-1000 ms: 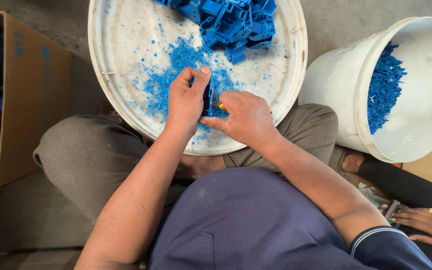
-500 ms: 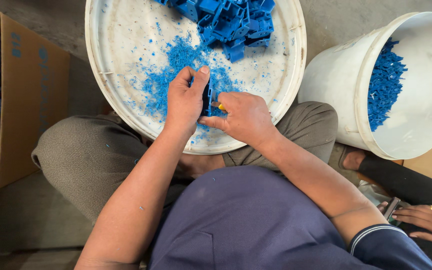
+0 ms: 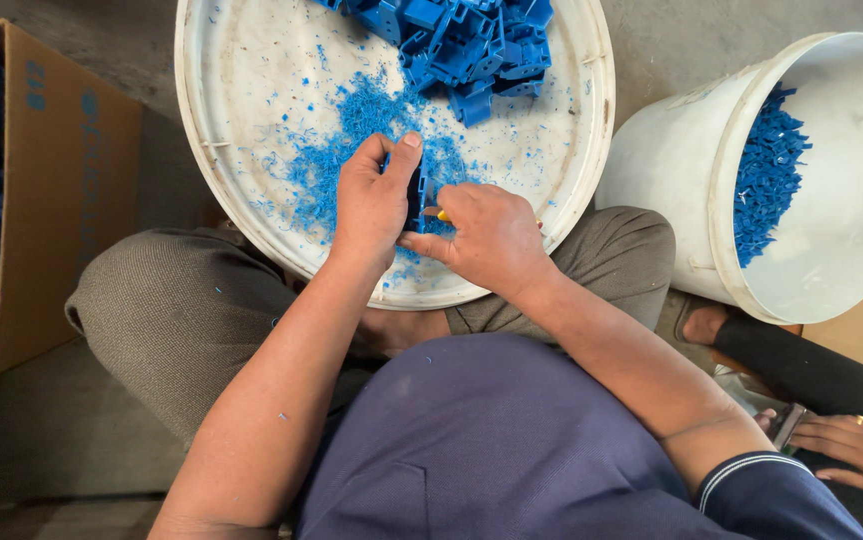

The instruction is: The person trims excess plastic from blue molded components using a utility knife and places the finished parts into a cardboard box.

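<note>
The grey concrete floor (image 3: 71,440) carried a cardboard box (image 3: 71,200) (blue pieces inside), a tilted white bucket (image 3: 671,170), and the seated person.

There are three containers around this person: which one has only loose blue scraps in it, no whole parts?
The white bucket tipped on its side at the right: it holds only small blue scraps. The round white tray has whole blue parts piled at its far edge, and the cardboard box's contents are unclear.

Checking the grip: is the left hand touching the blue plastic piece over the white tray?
Touching. The head view shows the left hand with thumb and fingers wrapped around the blue plastic piece, no gap.
</note>
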